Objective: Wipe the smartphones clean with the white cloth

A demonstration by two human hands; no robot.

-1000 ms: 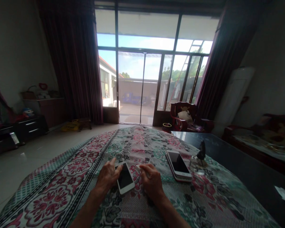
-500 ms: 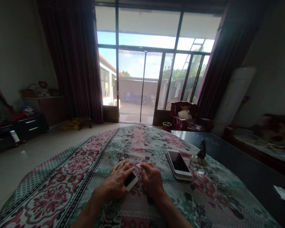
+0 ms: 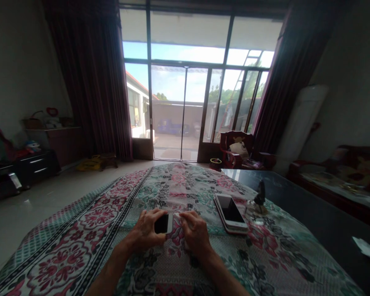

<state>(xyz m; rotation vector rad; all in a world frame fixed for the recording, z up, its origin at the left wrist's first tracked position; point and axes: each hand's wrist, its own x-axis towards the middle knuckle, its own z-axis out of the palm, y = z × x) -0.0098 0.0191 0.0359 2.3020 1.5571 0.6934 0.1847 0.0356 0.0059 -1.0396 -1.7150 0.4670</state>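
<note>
On the patterned cloth, my left hand is closed round a small phone, thumb along its lower edge and fingers along the upper one. Its dark screen faces up and its white end points right. Just beside that end, my right hand pinches a small white thing. Only its tip shows between the fingers, so its kind cannot be made out. A narrow gap separates it from the phone. To the right lies a larger white phone, screen up, on top of another flat thing.
A flowered cloth covers the surface under my hands. Past the larger phone stands a dark figure on a clear base. A black table adjoins on the right, with a white packet near its edge. A wooden chair stands by the glass door.
My left hand has turned the small phone so its white end faces right, and now grips it by both edges. My right hand stays nearly in place with its pinch.
</note>
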